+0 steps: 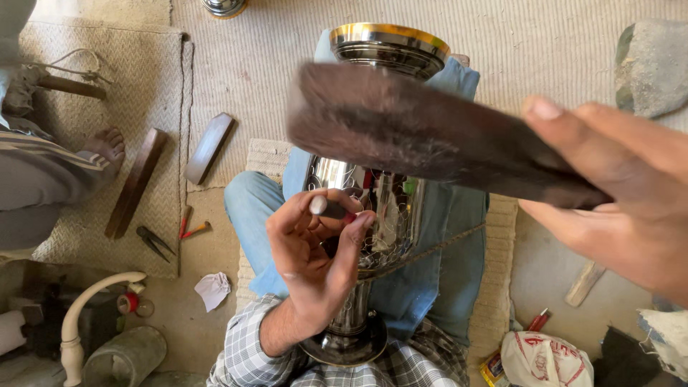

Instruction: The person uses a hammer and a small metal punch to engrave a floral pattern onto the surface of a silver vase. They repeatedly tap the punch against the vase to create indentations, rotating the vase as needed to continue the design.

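A small punch (331, 209) is pinched in the left hand (315, 254) against the metal vase (376, 208) lying across the lap, while a wooden bat (430, 136), gripped by the right hand (616, 186), could be mis-struck onto fingers.

A white plastic bag (546, 360) with red print sits on the floor at bottom right, a yellow packet (491, 367) touching its left side.
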A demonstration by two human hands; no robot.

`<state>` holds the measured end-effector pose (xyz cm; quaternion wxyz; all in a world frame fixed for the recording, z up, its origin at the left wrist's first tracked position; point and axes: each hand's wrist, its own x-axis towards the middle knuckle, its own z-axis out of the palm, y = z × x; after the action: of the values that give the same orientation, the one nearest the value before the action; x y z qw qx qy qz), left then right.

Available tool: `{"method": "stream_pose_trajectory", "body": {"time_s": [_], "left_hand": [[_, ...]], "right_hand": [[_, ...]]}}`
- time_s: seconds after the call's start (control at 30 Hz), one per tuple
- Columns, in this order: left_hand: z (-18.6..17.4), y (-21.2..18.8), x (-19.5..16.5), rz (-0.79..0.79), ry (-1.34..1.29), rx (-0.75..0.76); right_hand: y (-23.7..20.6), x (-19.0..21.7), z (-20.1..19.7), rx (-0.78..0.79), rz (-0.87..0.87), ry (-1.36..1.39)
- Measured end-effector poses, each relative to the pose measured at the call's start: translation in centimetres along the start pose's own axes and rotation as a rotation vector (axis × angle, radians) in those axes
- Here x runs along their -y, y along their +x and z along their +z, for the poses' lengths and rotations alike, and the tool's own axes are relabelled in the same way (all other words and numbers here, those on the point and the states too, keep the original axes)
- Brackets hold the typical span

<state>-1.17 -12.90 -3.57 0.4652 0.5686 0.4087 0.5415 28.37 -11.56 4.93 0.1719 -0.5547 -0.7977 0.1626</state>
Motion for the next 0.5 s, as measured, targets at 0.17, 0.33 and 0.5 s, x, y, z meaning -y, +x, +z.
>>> {"method": "stream_pose_trajectory", "body": {"time_s": [0.17,0.33,0.5], "left_hand": [[0.0,-0.5,0.4,0.081,0.003,0.008],[0.1,0.0,0.2,0.056,0.078,0.010],[-0.6,2.3,-1.1,0.004,0.200,0.180]], "right_hand": [[1.7,-0.1,-0.9,0.103,-0.050,-0.022],[2.9,-0.9,-1.9,0.260,-0.180,-0.216],[2.1,-1.5,-1.6,0.328,-0.070,-0.205]]}}
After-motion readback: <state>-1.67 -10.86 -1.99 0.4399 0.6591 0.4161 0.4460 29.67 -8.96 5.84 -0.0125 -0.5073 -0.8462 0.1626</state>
